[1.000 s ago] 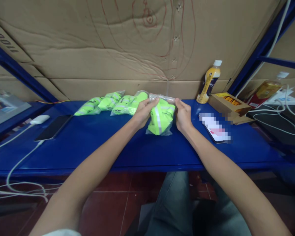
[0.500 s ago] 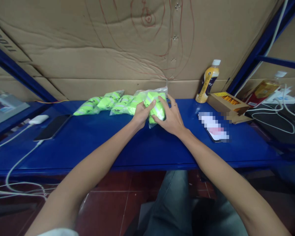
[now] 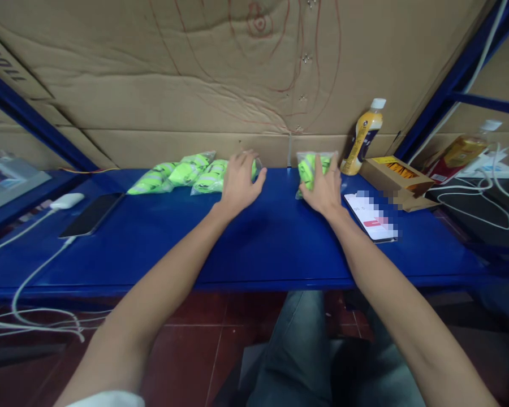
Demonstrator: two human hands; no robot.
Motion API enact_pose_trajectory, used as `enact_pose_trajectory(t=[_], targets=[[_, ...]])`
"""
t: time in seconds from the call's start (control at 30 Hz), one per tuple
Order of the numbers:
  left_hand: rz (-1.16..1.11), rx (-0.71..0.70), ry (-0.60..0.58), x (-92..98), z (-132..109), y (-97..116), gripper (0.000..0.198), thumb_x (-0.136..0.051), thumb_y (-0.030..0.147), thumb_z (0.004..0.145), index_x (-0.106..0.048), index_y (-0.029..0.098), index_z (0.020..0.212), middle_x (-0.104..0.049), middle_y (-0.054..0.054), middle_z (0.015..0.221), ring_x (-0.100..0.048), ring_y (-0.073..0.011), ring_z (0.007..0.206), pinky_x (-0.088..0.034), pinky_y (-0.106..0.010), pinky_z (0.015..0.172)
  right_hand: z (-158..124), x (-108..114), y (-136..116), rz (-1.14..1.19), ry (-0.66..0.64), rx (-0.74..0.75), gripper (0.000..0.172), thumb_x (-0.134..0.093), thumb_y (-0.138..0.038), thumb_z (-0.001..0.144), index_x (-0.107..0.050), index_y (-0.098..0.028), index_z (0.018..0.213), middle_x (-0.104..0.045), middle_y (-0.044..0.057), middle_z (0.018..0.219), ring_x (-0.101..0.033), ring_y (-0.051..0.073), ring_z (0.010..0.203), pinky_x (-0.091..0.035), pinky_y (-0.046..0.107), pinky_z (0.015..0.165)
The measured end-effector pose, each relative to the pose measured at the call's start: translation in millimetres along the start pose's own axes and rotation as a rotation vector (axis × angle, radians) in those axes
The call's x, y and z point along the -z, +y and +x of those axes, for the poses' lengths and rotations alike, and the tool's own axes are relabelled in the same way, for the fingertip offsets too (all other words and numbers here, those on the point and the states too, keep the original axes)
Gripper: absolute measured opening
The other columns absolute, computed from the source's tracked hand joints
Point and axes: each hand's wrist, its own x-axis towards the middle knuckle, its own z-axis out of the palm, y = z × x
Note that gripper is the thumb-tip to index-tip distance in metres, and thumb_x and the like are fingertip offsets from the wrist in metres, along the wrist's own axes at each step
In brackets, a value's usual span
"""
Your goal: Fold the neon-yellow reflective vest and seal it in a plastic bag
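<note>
Right hand [image 3: 322,189] lies palm-down on a clear bag of folded neon-yellow fabric [image 3: 307,167], fingers spread over its top and curled round its near side, pressing it to the blue shelf [image 3: 254,249] close to the cardboard backing [image 3: 195,85]; whether the thumb closes under the bag cannot be told. Left hand [image 3: 240,183] rests flat, fingers apart, on the right end of a row of like bagged bundles [image 3: 182,172] lying against the same backing; nothing is clamped in it. The two hands are well apart, with bare shelf between them.

Judged from its look, the bag is light and soft: the fabric yields under the palm, and the thin film is likely slick and apt to slide on the painted metal. A hold across the thick middle of the bundle, fingers above and thumb below, seems surest; the loose film at the mouth would probably stretch or slip.

Just right of the held bag stands an upright yellow bottle [image 3: 365,138], then a small open carton [image 3: 392,175]. A phone [image 3: 373,217] lies near the right wrist. Far left lie a dark phone [image 3: 91,215] and a white charger with cable [image 3: 65,200].
</note>
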Motion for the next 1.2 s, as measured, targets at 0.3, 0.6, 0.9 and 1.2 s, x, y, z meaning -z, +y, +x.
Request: enact_pose_trajectory(t=[0.3,0.6,0.9,1.2], targets=[[0.541,0.218,-0.194,0.2,-7.9,-21.1,0.091,-0.074,0.04,0.088,-0.045,0.006,0.168,-0.045,-0.035,0.165,-0.038,-0.0609,0.153,-0.025,-0.074,0.126,8.0,-12.4,24.1,-0.141,-0.197,0.073,0.083,-0.068,-0.047,0.096,-0.049,-0.009,0.167,-0.028,0.029,0.182,-0.02,0.061,0.167,-0.026,0.079,0.128],[0.485,0.172,-0.133,8.3,-4.6,-2.8,0.073,-0.06,0.027,0.095,-0.049,0.007,0.165,-0.061,-0.032,0.147,-0.054,-0.0538,0.139,-0.039,-0.067,0.12,19.1,-11.1,43.6,-0.168,-0.185,0.149,0.081,-0.065,-0.048,0.096,-0.05,-0.014,0.168,-0.028,0.021,0.184,-0.025,0.056,0.167,-0.026,0.069,0.133],[-0.739,0.319,-0.156,8.3,12.3,-3.1,0.062,-0.086,0.044,0.072,-0.074,0.018,0.126,-0.078,-0.017,0.132,-0.073,-0.0404,0.128,-0.058,-0.052,0.112,15.7,5.8,17.1,0.453,0.075,0.091,0.059,-0.061,-0.057,0.101,-0.072,-0.019,0.144,-0.065,0.019,0.157,-0.059,0.037,0.148,-0.044,0.056,0.126],[-1.039,0.883,-0.722,19.4,3.7,-13.7,0.047,-0.085,0.042,0.067,-0.081,0.017,0.107,-0.083,-0.025,0.099,-0.081,-0.0507,0.096,-0.066,-0.058,0.068,7.3,20.8,-5.0,1.213,-0.594,0.047,0.051,-0.103,-0.044,0.062,-0.089,-0.023,0.106,-0.085,0.002,0.094,-0.073,0.02,0.086,-0.06,0.036,0.092]])
